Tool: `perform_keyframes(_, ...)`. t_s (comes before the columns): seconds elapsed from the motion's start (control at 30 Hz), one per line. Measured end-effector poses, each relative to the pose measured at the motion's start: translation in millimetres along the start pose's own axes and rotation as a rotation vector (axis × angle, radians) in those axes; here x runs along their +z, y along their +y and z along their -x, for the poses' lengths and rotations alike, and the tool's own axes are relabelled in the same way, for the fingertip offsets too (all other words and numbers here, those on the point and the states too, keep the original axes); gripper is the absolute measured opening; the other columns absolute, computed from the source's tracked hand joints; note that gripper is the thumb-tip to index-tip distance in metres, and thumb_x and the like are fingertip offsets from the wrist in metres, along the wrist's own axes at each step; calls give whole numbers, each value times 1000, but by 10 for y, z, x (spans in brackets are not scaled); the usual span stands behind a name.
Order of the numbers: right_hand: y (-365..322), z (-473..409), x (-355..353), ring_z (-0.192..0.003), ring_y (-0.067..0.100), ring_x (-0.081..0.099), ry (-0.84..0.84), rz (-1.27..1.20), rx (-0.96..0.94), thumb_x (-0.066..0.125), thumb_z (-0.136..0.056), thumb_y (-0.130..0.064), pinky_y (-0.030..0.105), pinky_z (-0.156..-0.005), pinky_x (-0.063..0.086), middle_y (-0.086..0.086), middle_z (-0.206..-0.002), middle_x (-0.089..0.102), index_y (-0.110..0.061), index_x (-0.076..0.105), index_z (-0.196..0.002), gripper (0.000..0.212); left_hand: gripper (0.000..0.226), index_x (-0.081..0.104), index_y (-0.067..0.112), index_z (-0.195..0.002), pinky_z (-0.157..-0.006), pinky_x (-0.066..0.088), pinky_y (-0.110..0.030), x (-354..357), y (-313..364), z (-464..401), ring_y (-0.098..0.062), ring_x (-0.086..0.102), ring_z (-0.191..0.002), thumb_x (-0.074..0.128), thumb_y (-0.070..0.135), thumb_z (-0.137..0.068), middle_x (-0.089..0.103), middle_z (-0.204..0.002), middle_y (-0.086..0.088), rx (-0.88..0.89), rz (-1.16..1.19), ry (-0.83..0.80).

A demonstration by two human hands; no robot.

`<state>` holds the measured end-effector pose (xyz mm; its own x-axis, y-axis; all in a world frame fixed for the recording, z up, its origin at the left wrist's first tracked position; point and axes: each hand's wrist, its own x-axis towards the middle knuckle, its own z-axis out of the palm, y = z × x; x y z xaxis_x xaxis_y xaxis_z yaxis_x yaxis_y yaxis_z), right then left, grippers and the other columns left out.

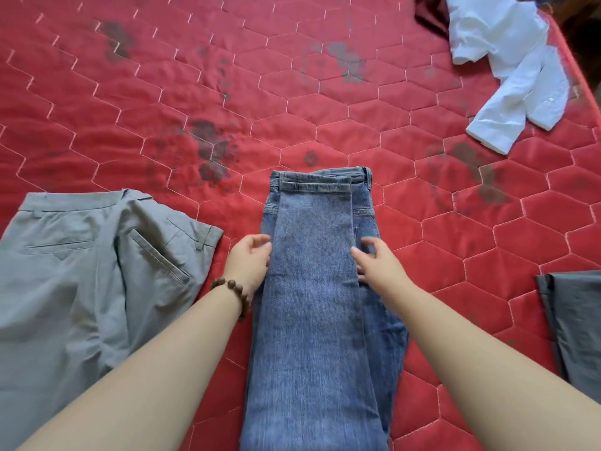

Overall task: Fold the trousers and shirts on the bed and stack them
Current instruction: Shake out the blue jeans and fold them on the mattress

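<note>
Blue jeans (318, 288) lie lengthwise in the middle of the red bed, folded leg over leg, with the waistband at the far end. My left hand (248, 260), with a bead bracelet on the wrist, touches the jeans' left edge, fingers slightly curled. On the right edge rests my right hand (379, 262), fingers spread over the denim. Light grey trousers (84, 271) lie loosely spread at the left. A white shirt (507, 66) lies crumpled at the far right corner. Dark grey trousers (575, 323) show at the right edge.
The red quilted mattress (227, 92) has dark stains in several places. A dark red cloth (432, 11) peeks out behind the white shirt. The bed's right edge runs close to the shirt.
</note>
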<state>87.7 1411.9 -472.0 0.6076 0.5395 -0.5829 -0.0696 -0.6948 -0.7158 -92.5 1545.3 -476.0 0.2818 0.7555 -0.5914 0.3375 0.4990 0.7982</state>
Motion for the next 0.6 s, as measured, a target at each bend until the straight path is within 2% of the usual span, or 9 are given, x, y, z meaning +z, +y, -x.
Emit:
perform_keyframes(0.07,184,111,9,-98,29,64,-25,-32,43,58,-94,-29,52,-92,50,12,-107,63,-15,56,-110,21,22,58,12,-86,-51,48,-22,-104,-106,124,-14,56,-55,42,10,-101,60,-75,-8,-133,60,-48)
perform_keyframes(0.1,279,186,11,-89,27,66,-45,-75,77,57,-95,-30,49,-86,54,14,-104,66,-15,58,-100,15,27,58,10,-84,-48,48,-20,-169,-165,211,-12,58,-52,39,13,-102,62,-72,-8,-209,90,-81)
perform_keyframes(0.17,451,351,6,-75,21,67,-103,-164,149,51,-98,-32,36,-68,58,14,-95,68,-12,58,-90,22,34,59,5,-85,-48,53,-22,-299,-302,377,-14,64,-52,35,20,-104,68,-70,-9,-341,147,-156)
perform_keyframes(0.23,584,528,-12,-67,16,65,-161,-225,213,46,-100,-36,25,-56,52,10,-88,67,-10,59,-90,31,39,60,4,-88,-49,54,-26,-390,-419,530,-18,66,-54,34,29,-104,69,-71,-11,-457,180,-219)
perform_keyframes(0.37,832,897,-58,-71,17,71,-289,-250,363,42,-97,-51,27,-60,53,4,-83,74,-12,67,-93,46,52,60,4,-91,-60,52,-31,-529,-655,868,-23,65,-59,29,44,-101,68,-73,-13,-637,143,-324)
perform_keyframes(0.47,1027,1181,-72,-68,18,71,-348,-217,468,42,-93,-60,25,-58,52,2,-78,74,-13,67,-95,54,66,62,1,-104,-71,52,-38,-678,-860,1094,-28,69,-72,22,53,-99,71,-85,-18,-711,147,-403)
perform_keyframes(0.53,1140,1360,-89,-53,16,55,-361,-189,509,43,-88,-65,22,-52,40,1,-65,62,-11,64,-85,59,72,60,-2,-111,-71,52,-38,-764,-979,1236,-30,69,-76,20,56,-97,71,-92,-20,-745,126,-418)
perform_keyframes(0.57,1206,1440,-95,-56,17,46,-360,-182,510,44,-86,-66,24,-53,33,4,-67,53,-7,63,-85,62,73,59,-3,-112,-70,52,-37,-796,-1031,1310,-29,69,-75,20,57,-97,71,-92,-20,-754,118,-415)
perform_keyframes(0.6,1252,1534,-105,-63,19,44,-348,-189,507,45,-87,-64,27,-58,33,7,-72,50,-1,63,-91,65,73,59,-3,-110,-69,52,-36,-824,-1086,1383,-28,69,-73,20,57,-97,71,-90,-20,-756,122,-407)
